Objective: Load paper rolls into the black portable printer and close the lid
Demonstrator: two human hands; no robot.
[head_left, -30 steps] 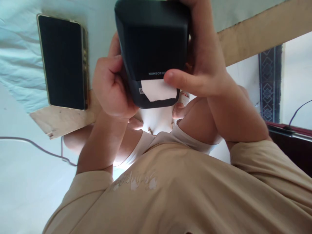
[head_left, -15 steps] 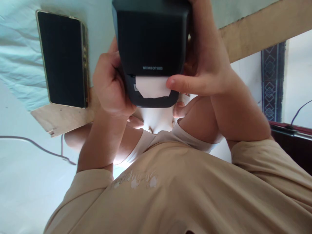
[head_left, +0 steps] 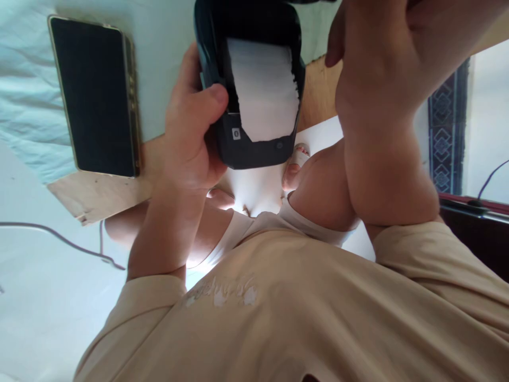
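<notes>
A black label printer [head_left: 258, 156] is held above the table edge with its cover raised. Inside the open bay lies white label paper [head_left: 264, 90], its torn end hanging over the printer's front. My left hand [head_left: 194, 122] grips the printer's left side, thumb on the rim and fingers around and beneath the body. To the right of the printer, apart from its body, is my right hand [head_left: 369, 58]. One finger of it points down; the others are hidden or cut off by the top edge of the view. Only a dark edge of the raised cover shows at the top.
A phone [head_left: 93, 98] with a dark screen lies on the light green cloth [head_left: 159, 32] to the left. The cloth covers a wooden board [head_left: 99, 193]. A grey cable [head_left: 51, 231] runs at lower left. A dark patterned strip [head_left: 447, 132] is at right.
The printer's cover has swung up, exposing the paper inside. My right hand has left the paper's end and moved up and right. My left hand still holds the printer.
</notes>
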